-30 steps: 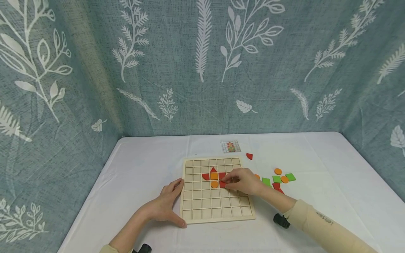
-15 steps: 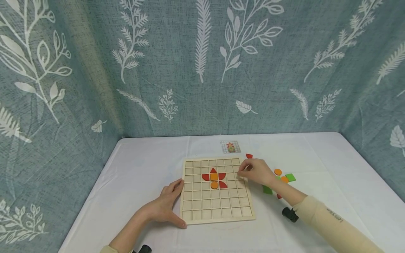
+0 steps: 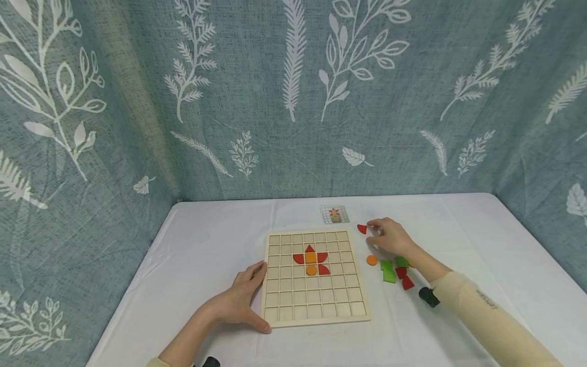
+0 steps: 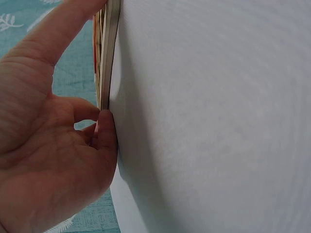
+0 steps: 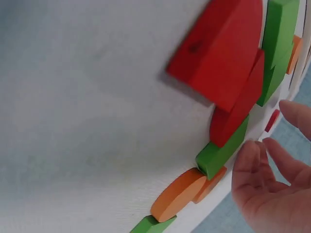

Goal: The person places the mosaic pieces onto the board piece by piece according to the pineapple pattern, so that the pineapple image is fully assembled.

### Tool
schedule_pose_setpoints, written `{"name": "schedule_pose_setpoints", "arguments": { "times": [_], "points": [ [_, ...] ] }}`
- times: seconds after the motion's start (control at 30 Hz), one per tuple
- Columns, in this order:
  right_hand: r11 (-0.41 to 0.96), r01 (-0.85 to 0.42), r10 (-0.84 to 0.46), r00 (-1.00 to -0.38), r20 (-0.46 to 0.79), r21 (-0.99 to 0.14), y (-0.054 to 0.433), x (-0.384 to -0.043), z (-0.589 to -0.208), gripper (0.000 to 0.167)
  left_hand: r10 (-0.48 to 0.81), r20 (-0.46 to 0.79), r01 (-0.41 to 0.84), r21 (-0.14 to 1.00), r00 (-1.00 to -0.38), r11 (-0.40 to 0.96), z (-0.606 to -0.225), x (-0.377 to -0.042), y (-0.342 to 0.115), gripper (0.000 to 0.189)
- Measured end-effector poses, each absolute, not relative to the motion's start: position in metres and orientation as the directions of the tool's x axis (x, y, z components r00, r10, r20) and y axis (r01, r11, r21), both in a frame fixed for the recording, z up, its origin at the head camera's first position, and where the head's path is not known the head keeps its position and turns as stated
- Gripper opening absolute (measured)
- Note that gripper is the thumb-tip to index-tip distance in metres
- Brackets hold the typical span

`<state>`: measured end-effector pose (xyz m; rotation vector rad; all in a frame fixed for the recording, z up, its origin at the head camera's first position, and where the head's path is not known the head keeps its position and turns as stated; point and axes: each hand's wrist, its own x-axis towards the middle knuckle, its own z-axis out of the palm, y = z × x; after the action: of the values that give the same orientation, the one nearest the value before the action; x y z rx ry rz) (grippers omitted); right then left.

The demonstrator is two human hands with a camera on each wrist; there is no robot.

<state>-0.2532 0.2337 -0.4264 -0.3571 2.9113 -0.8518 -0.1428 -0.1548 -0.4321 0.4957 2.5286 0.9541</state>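
A wooden grid board lies flat on the table. On it are an orange square, an orange disc, a red triangle and several red quarter-circles. My left hand rests against the board's left side, its thumb at the near corner; in the left wrist view, fingertips touch the edge. Beyond the board's far right corner, my right hand reaches a loose red quarter-circle tile, fingertips close by its right side, thumb and fingers apart with nothing between them.
A small pattern card lies behind the board. Right of the board are loose tiles: an orange disc, green squares and red pieces. The right forearm partly covers this group. A patterned curtain hangs behind the table.
My right hand has left the red quarter-circle on the board and moved right and away, to the loose red tile behind the board. The left hand has stayed at the board's edge.
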Motion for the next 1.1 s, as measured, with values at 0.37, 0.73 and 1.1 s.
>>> {"name": "schedule_pose_setpoints", "arguments": {
  "times": [0.37,0.73,1.1],
  "points": [
    [0.794,-0.172,-0.238,-0.971,-0.037,-0.583,0.232,-0.250,-0.426,0.027,0.451,-0.229,0.185,0.686,-0.863,0.703,-0.434,-0.144,-0.155,0.137],
    [0.749,-0.119,-0.203,-0.978,-0.055,-0.652,0.230,-0.253,-0.434,0.029,0.455,-0.235,0.185,0.686,-0.859,0.704,-0.433,-0.143,-0.155,0.136],
    [0.739,-0.082,-0.176,-0.982,-0.074,-0.669,0.226,-0.261,-0.435,0.030,0.460,-0.234,0.189,0.688,-0.857,0.700,-0.431,-0.142,-0.156,0.135]
  ]
}}
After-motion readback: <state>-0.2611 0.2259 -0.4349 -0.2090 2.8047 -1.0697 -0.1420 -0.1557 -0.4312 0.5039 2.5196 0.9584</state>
